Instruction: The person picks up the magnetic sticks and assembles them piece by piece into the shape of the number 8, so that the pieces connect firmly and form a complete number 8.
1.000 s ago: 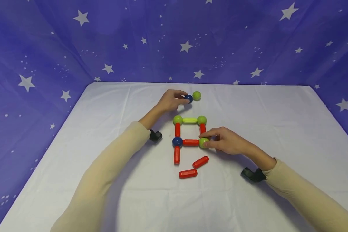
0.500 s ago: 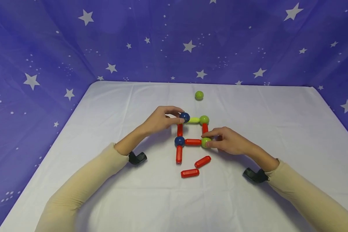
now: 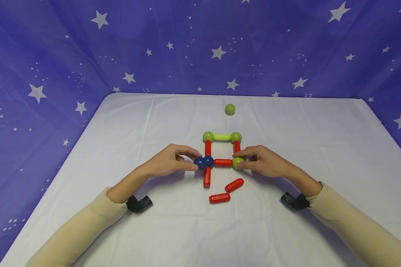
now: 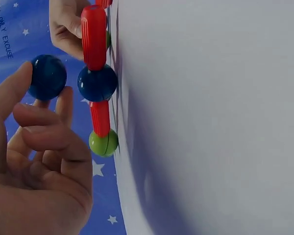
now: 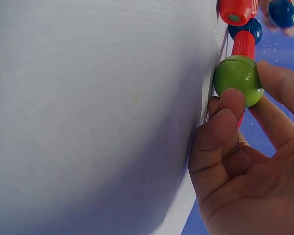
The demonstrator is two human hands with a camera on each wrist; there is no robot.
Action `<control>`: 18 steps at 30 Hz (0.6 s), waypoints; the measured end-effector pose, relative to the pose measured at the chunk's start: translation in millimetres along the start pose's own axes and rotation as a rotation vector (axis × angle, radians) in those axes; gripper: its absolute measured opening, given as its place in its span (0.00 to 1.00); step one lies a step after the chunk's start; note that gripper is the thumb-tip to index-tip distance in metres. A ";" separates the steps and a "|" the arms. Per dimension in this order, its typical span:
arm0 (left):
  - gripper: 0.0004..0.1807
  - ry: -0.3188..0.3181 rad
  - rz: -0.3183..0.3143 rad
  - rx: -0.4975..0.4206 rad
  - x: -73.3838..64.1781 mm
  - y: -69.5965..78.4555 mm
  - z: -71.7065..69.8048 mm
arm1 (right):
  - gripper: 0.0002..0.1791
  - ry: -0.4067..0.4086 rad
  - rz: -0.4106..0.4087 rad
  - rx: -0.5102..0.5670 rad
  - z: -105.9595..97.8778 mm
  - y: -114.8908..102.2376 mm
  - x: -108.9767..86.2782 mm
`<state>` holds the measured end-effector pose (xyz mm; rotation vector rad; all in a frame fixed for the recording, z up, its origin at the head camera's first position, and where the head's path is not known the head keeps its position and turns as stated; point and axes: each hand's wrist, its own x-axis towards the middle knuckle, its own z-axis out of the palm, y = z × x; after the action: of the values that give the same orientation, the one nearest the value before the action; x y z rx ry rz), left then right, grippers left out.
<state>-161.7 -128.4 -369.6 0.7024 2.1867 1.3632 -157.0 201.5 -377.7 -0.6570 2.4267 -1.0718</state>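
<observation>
Pinched in my left hand (image 3: pixel 168 160) is a blue ball (image 4: pixel 48 77), held above the table just left of a second blue ball (image 4: pixel 99 83) in a flat frame of balls and rods. A gap between the two blue balls shows in the left wrist view. My right hand (image 3: pixel 262 162) grips the green ball (image 5: pixel 237 78) at the frame's near right corner. Red rods (image 3: pixel 223 163) join the near balls and run along both sides. At the far side a yellow-green rod (image 3: pixel 222 137) links two green balls (image 3: pixel 208 137). One red rod (image 3: pixel 206 177) sticks out toward me.
Two loose red rods (image 3: pixel 219 198) lie in front of the frame on the white tablecloth (image 3: pixel 173 230). A single green ball (image 3: pixel 230 109) sits behind it. A purple star-patterned cloth (image 3: pixel 187 44) hangs around the back and sides.
My left hand has picked up the blue ball from beside the far green ball and brought it nearer, to the frame's left side. My right hand stays on the green ball.
</observation>
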 end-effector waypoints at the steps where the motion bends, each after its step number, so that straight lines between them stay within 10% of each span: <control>1: 0.19 -0.014 -0.005 -0.009 -3.0 -0.8 -0.6 | 0.20 0.000 0.000 -0.001 0.0 -0.3 0.5; 18: 0.19 -0.171 -0.061 0.024 -27.2 13.3 31.1 | 0.20 -0.001 0.017 -0.010 1.0 -1.9 0.8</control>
<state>-119.3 -119.8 -366.8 0.7269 2.0758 1.2023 -156.7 199.4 -377.0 -0.6384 2.4344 -1.0531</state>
